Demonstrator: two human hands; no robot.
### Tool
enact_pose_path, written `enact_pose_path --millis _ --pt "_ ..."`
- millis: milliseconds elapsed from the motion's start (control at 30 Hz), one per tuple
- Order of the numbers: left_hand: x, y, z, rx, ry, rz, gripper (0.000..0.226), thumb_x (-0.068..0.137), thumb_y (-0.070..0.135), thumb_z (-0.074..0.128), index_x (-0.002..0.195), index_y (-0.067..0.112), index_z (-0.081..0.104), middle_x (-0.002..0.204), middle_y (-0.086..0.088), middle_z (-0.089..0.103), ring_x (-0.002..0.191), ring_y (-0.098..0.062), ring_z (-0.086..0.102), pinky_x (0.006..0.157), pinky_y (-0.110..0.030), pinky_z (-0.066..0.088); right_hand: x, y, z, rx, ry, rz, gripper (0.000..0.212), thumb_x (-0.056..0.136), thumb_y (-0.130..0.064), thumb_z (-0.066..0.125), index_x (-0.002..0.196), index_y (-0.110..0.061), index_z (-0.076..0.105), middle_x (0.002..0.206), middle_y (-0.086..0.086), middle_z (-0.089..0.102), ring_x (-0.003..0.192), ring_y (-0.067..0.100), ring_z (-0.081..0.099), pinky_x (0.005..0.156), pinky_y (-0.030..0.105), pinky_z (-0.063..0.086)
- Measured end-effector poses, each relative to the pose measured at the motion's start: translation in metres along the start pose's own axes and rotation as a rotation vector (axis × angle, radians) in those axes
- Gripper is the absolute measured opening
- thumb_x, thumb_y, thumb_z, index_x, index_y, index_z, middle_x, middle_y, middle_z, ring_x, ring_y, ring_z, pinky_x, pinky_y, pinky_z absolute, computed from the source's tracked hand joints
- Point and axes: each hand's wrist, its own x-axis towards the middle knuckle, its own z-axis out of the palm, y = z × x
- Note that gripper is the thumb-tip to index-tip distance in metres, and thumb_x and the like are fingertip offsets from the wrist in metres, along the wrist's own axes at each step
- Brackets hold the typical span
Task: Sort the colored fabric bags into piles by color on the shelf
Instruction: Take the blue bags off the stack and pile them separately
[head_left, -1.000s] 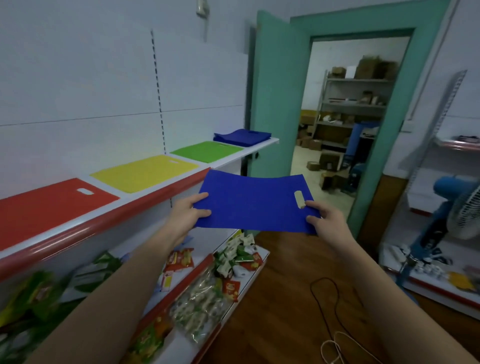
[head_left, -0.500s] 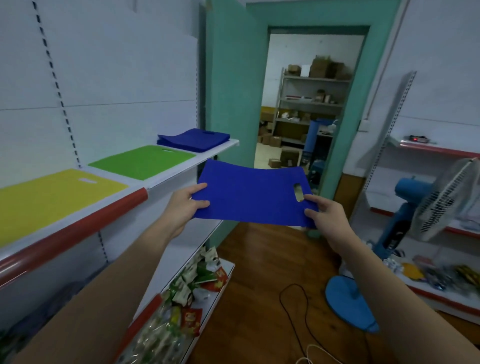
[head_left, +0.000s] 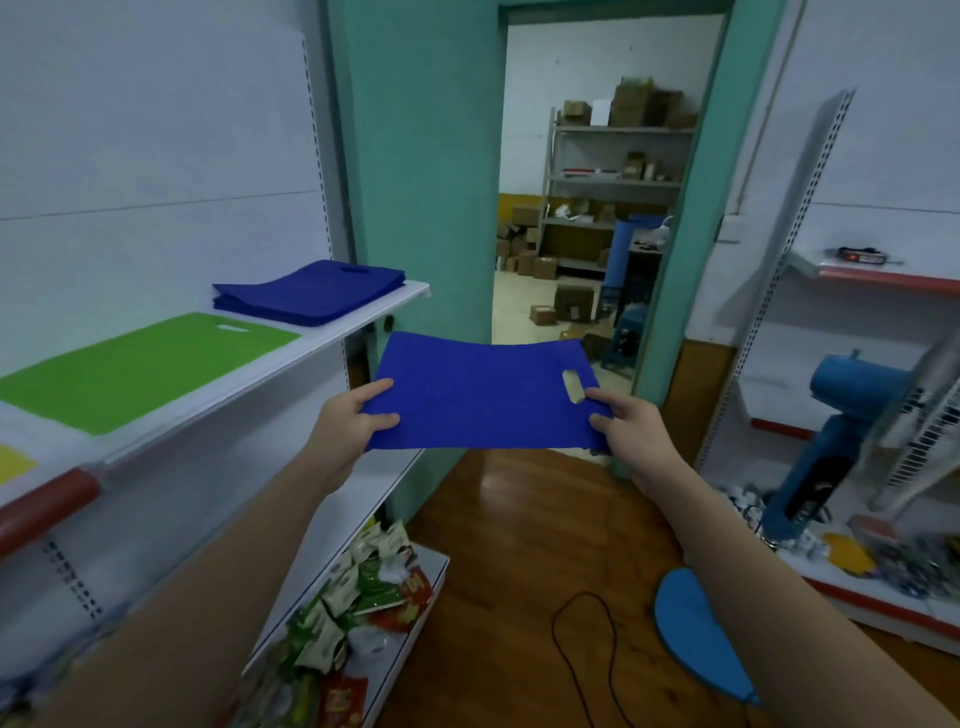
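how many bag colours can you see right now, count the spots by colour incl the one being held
blue: 2, the bag held in both hands and the blue pile on the shelf (bags in that pile cannot be counted)
green: 1, the green bag
yellow: 1, the yellow bag, only a corner in view
total: 4 spots, 3 colours
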Motion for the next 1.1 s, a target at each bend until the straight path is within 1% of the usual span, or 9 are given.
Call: enact_pose_path --millis 167,300,400,500,633,767,833,933,1100 --pt "0.045 0.003 0.034 -0.070 0.071 -0.009 0.057 0.090 -0.005 0.063 0.141 0.017 0.051 0.140 -0.006 0.050 0.115 -0.027 0.060 0.092 -0.040 0.054 0.071 0.002 -0.015 0.055 -0.051 -0.009 0.038 0.100 -0.003 0.046 0.135 -0.015 0.056 0.129 0.002 0.045 0.086 0.017 0.064 0.055 0.022 0.055" --pt "0.075 0.008 0.041 -0.079 0.122 0.003 0.056 0.090 -0.003 0.064 0.141 0.018 0.052 0.141 -0.004 0.051 0.115 -0.025 0.060 0.086 -0.033 0.054 0.128 -0.004 -0.011 0.071 -0.099 -0.033 0.039 0.099 0.000 0.044 0.132 -0.015 0.058 0.127 0.001 0.047 0.093 0.021 0.064 0.058 0.025 0.054" --pt "0.101 0.013 0.033 -0.071 0.190 0.005 0.055 0.089 0.000 0.066 0.139 0.021 0.054 0.140 -0.003 0.053 0.115 -0.024 0.061 0.092 -0.039 0.054 0.170 -0.016 0.007 0.085 -0.148 -0.052 0.039 0.099 0.002 0.042 0.130 -0.013 0.059 0.122 0.000 0.049 0.091 0.019 0.063 0.059 0.028 0.054" --pt "0.130 0.018 0.018 -0.098 0.245 0.017 0.055 0.090 -0.002 0.064 0.141 0.017 0.053 0.138 -0.002 0.055 0.115 -0.022 0.062 0.095 -0.039 0.053 0.214 -0.028 0.034 0.106 -0.199 -0.076 0.037 0.099 0.003 0.041 0.128 -0.012 0.059 0.109 -0.008 0.054 0.085 0.014 0.062 0.054 0.023 0.052" --pt "0.173 0.020 -0.004 -0.038 0.372 0.070 0.055 0.087 -0.005 0.066 0.138 0.013 0.055 0.136 0.000 0.057 0.114 -0.018 0.061 0.096 -0.034 0.052 0.272 -0.047 0.079 0.122 -0.272 -0.109 0.036 0.100 0.002 0.043 0.128 -0.013 0.059 0.123 0.000 0.052 0.087 0.014 0.062 0.051 0.020 0.051" --pt "0.213 0.030 -0.028 0.106 0.520 0.128 0.054 0.086 -0.002 0.069 0.137 0.014 0.057 0.130 0.005 0.055 0.107 -0.012 0.057 0.079 -0.013 0.049 0.330 -0.071 0.124 0.143 -0.343 -0.158 0.035 0.099 0.000 0.045 0.128 -0.014 0.060 0.122 0.000 0.056 0.094 0.019 0.065 0.060 0.027 0.054" --pt "0.232 0.034 -0.041 0.152 0.598 0.131 0.054 0.086 -0.002 0.069 0.137 0.014 0.056 0.127 0.004 0.055 0.103 -0.012 0.056 0.067 -0.006 0.047 0.360 -0.085 0.151 0.129 -0.387 -0.194 0.037 0.098 0.002 0.045 0.128 -0.012 0.060 0.123 0.003 0.059 0.091 0.018 0.065 0.057 0.024 0.053" --pt "0.255 0.041 -0.065 0.238 0.690 0.108 0.057 0.086 -0.002 0.070 0.139 0.012 0.055 0.135 -0.004 0.057 0.105 -0.014 0.058 0.081 -0.016 0.048 0.405 -0.105 0.197 0.111 -0.457 -0.247 0.038 0.096 0.005 0.046 0.127 -0.011 0.061 0.124 0.007 0.062 0.086 0.016 0.064 0.051 0.019 0.051" --pt "0.276 0.051 -0.098 0.338 0.808 0.008 0.062 0.083 -0.001 0.072 0.141 0.007 0.051 0.135 -0.009 0.057 0.103 -0.020 0.061 0.091 -0.029 0.051 0.463 -0.129 0.273 0.065 -0.573 -0.327 0.038 0.092 0.009 0.048 0.123 -0.007 0.064 0.120 0.014 0.065 0.078 0.018 0.063 0.051 0.020 0.052"
